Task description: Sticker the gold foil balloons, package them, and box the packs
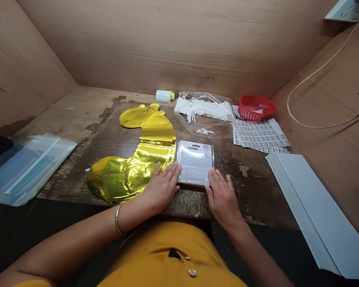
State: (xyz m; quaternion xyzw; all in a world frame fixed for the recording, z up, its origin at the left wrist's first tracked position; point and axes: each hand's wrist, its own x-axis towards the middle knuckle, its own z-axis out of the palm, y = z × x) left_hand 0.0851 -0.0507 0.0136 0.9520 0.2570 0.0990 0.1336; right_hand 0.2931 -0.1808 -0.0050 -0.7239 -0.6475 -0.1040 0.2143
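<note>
A clear-wrapped packet [195,162] with a printed white backing card and hang hole lies at the table's near edge; it appears to top a small stack. Along its left side rests my left hand [165,185], fingers stretched out against the edge, with the forearm passing over a gold foil balloon. My right hand [223,195] touches the near right corner, its thumb and fingers apart. The flat gold foil balloons [137,159], curved in shape and piled, spread out to the left of the packet.
Behind the packet lies a clear bag of white sticks [206,107]. A red basket [255,108], printed sticker sheets [261,135] and a long folded white card [314,207] are on the right. Clear plastic sleeves [44,163] lie left; a white roll [163,96] sits at the back.
</note>
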